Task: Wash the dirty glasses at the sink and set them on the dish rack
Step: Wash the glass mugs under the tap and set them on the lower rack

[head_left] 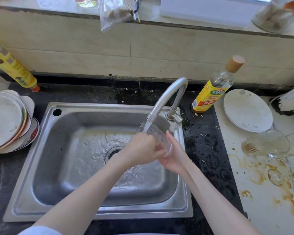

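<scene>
Centrally, both hands grip a clear textured glass [157, 139] under the curved metal faucet [166, 97]: left hand [141, 150] wraps its side, right hand [172, 155] cups its base, above the steel sink [41, 167].

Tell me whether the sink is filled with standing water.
No, the sink shows its bare wet steel bottom and open drain, with only tap water splashing through.
</scene>
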Motion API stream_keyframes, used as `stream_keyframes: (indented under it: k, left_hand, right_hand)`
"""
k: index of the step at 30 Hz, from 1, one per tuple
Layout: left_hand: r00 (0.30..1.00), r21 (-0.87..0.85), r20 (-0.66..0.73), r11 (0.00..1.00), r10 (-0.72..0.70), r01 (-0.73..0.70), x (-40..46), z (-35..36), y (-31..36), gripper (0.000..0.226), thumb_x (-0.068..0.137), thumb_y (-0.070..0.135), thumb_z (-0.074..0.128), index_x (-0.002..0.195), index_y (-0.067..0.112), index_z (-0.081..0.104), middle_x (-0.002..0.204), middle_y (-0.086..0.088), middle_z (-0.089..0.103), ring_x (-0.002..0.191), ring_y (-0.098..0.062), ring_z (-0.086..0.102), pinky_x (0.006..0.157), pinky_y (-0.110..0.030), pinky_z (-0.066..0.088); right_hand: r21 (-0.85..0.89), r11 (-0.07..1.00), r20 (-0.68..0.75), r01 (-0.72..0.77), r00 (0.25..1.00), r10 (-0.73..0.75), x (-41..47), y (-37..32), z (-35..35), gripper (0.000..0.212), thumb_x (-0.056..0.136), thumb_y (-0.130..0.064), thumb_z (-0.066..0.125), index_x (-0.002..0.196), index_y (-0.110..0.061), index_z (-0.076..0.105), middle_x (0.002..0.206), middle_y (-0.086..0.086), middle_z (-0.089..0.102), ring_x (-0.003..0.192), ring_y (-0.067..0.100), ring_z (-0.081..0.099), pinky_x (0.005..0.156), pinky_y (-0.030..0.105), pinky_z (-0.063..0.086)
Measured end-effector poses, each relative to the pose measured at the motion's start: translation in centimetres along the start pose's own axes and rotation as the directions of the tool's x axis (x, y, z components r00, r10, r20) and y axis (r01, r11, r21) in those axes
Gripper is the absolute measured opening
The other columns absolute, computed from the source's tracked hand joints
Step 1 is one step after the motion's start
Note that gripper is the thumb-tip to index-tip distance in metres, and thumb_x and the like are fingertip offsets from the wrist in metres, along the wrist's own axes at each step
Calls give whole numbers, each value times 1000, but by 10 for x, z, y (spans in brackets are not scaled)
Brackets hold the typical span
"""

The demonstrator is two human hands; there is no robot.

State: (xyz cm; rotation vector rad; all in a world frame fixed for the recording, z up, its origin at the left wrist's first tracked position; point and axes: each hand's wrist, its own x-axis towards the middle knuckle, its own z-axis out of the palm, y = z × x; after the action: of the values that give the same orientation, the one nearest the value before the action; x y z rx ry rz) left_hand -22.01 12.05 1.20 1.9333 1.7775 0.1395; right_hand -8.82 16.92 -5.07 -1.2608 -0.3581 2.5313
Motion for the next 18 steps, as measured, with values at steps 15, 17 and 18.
stream_keyframes:
  k: [15,17,18]
  left_hand:
    - [973,214,201,964,114,-157,-29,45,-7,69,86,34,33,149,28,5,157,4,6,144,-16,7,113,-28,3]
    - [977,34,135,985,164,-170,-23,43,-13,56,86,26,38,142,22,32,149,-3,33,136,-19,29,110,-26,18]
    - [982,-102,120,986,144,-132,-20,41,-17,44,87,20,43,131,17,48,137,-6,49,126,-22,42,103,-25,30]
  right_hand:
    - [-570,821,-118,-26,992,-50,8,-9,-2,44,86,-48,58,108,-10,60,68,1,53,45,10,53,31,17,34]
    - [-535,844,-118,-39,993,-29,9,-8,-3,34,88,-47,55,94,-14,59,63,-2,57,44,9,53,31,17,33]
    - [-490,871,-119,-37,993,-25,8,-8,-2,32,89,-47,53,87,-16,59,58,-4,57,42,8,52,32,16,32]
